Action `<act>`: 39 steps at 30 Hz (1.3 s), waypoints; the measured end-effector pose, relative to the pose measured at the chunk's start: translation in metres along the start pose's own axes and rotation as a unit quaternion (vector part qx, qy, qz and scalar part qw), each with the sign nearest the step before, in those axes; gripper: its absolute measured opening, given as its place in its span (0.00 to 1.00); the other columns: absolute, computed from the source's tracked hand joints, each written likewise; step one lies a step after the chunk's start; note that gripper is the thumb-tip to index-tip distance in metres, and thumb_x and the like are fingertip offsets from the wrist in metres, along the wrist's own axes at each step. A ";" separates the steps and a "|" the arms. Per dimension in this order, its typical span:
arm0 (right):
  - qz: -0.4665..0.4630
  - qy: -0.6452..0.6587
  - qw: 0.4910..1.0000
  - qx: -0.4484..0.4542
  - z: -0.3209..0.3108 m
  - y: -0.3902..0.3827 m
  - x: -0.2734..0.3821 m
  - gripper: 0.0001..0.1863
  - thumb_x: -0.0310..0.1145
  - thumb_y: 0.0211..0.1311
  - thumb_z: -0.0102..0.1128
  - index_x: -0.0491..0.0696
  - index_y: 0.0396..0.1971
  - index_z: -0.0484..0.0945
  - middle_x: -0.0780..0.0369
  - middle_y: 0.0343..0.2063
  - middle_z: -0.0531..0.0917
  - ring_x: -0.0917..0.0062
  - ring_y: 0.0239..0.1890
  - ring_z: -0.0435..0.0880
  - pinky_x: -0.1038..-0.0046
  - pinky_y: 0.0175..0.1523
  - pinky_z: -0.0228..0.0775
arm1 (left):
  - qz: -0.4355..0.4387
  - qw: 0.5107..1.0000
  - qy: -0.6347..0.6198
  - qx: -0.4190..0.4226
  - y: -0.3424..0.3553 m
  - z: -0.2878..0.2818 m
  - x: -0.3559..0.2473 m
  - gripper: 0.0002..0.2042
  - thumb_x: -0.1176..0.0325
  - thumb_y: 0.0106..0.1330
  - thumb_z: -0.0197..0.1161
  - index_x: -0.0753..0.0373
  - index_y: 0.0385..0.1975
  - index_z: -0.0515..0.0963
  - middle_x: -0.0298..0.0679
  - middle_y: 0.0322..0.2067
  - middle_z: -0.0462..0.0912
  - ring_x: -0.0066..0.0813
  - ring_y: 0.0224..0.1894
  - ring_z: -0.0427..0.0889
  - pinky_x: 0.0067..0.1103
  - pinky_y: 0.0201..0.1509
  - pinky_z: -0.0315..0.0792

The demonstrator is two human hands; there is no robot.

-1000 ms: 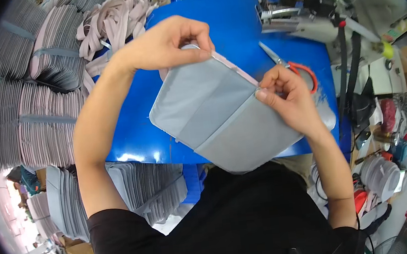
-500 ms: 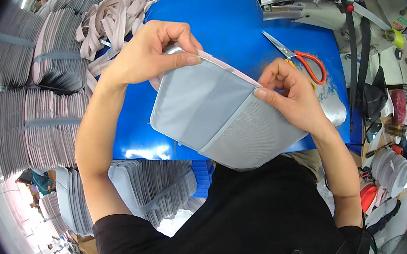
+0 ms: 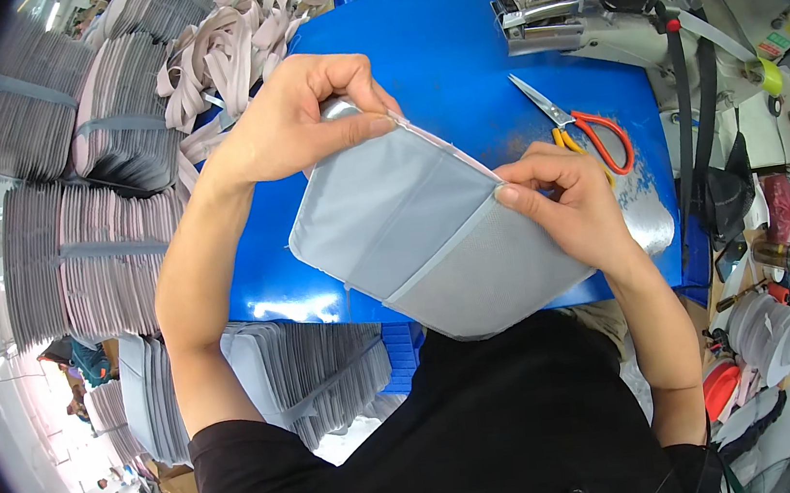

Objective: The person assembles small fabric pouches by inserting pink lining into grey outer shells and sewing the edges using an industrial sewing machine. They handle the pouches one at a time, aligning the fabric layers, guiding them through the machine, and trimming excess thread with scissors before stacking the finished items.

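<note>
A flat grey fabric panel (image 3: 380,204) with rounded corners is held up, tilted, above the blue table (image 3: 410,40). One part of it is smooth, the other is a mesh pocket (image 3: 493,255) with a pale band along its top. My left hand (image 3: 321,109) pinches the panel's far edge at its left end, thumb on top. Farther along that edge, my right hand (image 3: 560,198) pinches it near the end of the pocket band. Pink trim shows on the edge between both hands. Scissors (image 3: 596,131) with orange-red handles lie beyond my right hand.
A sewing machine (image 3: 573,17) stands at the table's far right. Bundled stacks of grey panels (image 3: 111,235) rise on the left, with a heap of pink strips (image 3: 217,52) beside them. More strapped panels (image 3: 311,363) sit below the table's near left edge. Tools and spools fill the right side.
The panel's far edge has come slightly nearer me, and my left hand has moved a little nearer and right. My right hand's fingers have closed more tightly on the edge.
</note>
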State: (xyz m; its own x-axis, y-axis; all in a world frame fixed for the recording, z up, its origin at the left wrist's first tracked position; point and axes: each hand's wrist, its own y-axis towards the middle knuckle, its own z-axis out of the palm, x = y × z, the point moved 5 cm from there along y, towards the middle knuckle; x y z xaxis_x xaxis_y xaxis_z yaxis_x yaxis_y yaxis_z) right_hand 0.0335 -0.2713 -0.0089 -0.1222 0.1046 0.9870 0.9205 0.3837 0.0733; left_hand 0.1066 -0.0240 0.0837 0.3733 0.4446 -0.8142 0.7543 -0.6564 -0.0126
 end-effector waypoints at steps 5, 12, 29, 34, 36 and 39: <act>0.007 0.014 1.000 -0.017 -0.003 0.001 -0.002 0.08 0.29 0.65 0.72 0.41 0.40 0.89 0.66 0.26 0.80 0.86 0.28 0.73 0.79 0.35 0.66 | 0.009 1.000 0.015 -0.021 0.011 0.000 -0.003 0.05 0.78 0.64 0.71 0.65 0.28 0.80 0.39 0.35 0.88 0.22 0.39 0.85 0.21 0.48 0.76; 0.094 0.198 0.976 -0.019 -0.010 0.019 -0.015 0.10 0.30 0.70 0.69 0.39 0.44 0.87 0.67 0.33 0.88 0.90 0.32 0.81 0.84 0.40 0.72 | 0.006 0.999 0.034 -0.020 0.069 -0.014 0.011 0.08 0.73 0.64 0.73 0.65 0.27 0.79 0.36 0.33 0.86 0.20 0.39 0.83 0.20 0.49 0.74; 0.117 0.291 0.941 -0.126 -0.038 0.070 -0.017 0.16 0.31 0.72 0.65 0.37 0.52 0.85 0.60 0.40 0.90 0.84 0.39 0.85 0.80 0.46 0.77 | 0.078 0.997 0.025 -0.001 0.166 -0.036 0.045 0.12 0.73 0.66 0.70 0.69 0.48 0.85 0.35 0.41 0.89 0.16 0.43 0.82 0.18 0.48 0.75; 0.120 0.313 0.932 -0.137 -0.039 0.075 -0.020 0.16 0.31 0.72 0.65 0.36 0.52 0.85 0.60 0.40 0.90 0.84 0.39 0.85 0.80 0.45 0.76 | 0.105 0.990 0.090 -0.015 0.173 -0.036 0.054 0.15 0.71 0.68 0.69 0.69 0.53 0.83 0.37 0.46 0.89 0.20 0.46 0.82 0.21 0.54 0.75; 0.124 0.319 0.928 -0.148 -0.040 0.077 -0.020 0.16 0.32 0.72 0.66 0.36 0.51 0.85 0.60 0.39 0.90 0.84 0.38 0.85 0.81 0.45 0.76 | 0.126 0.987 0.095 -0.033 0.176 -0.035 0.051 0.16 0.71 0.68 0.69 0.68 0.54 0.82 0.40 0.48 0.88 0.24 0.48 0.83 0.24 0.55 0.75; 0.135 0.320 0.921 -0.176 -0.045 0.080 -0.022 0.16 0.34 0.72 0.66 0.36 0.49 0.86 0.61 0.38 0.89 0.84 0.38 0.84 0.80 0.45 0.75 | 0.160 0.972 0.166 -0.050 0.183 -0.034 0.031 0.16 0.71 0.68 0.68 0.66 0.54 0.83 0.42 0.50 0.88 0.29 0.50 0.83 0.28 0.58 0.76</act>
State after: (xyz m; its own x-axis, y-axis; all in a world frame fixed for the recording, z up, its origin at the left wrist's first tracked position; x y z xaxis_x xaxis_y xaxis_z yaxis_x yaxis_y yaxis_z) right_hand 0.1261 -0.2838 -0.0185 0.2680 -0.4528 0.8504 0.9626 0.0896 -0.2557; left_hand 0.2748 -0.1099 0.0753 0.7387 0.4107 -0.5344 0.6136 -0.7380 0.2810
